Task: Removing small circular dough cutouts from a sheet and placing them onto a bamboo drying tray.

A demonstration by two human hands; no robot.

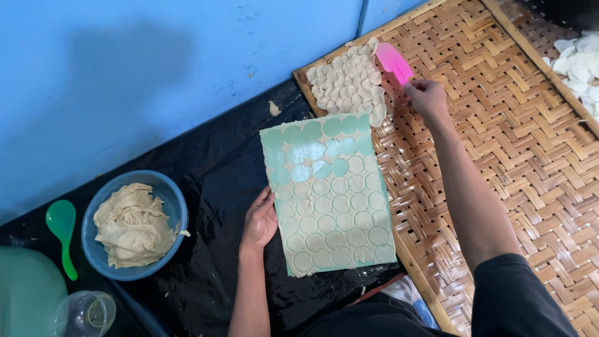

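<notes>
A pale green sheet (272, 147) lies on black plastic, covered with rows of thin dough discs (342, 218); its upper part shows bare green circles. My left hand (260, 221) rests flat on the sheet's left edge. My right hand (426, 97) reaches out over a woven bamboo tray (499, 137) and holds a pink spatula (392, 62). The spatula's blade lies beside a patch of overlapping dough discs (350, 81) at the tray's near corner.
A blue bowl (174, 200) full of dough sits at left, with a green spoon (62, 228) beside it. A clear cup (84, 314) and a green lid stand at bottom left. More discs (580, 62) lie on a second tray at the far right. A blue wall runs along the top.
</notes>
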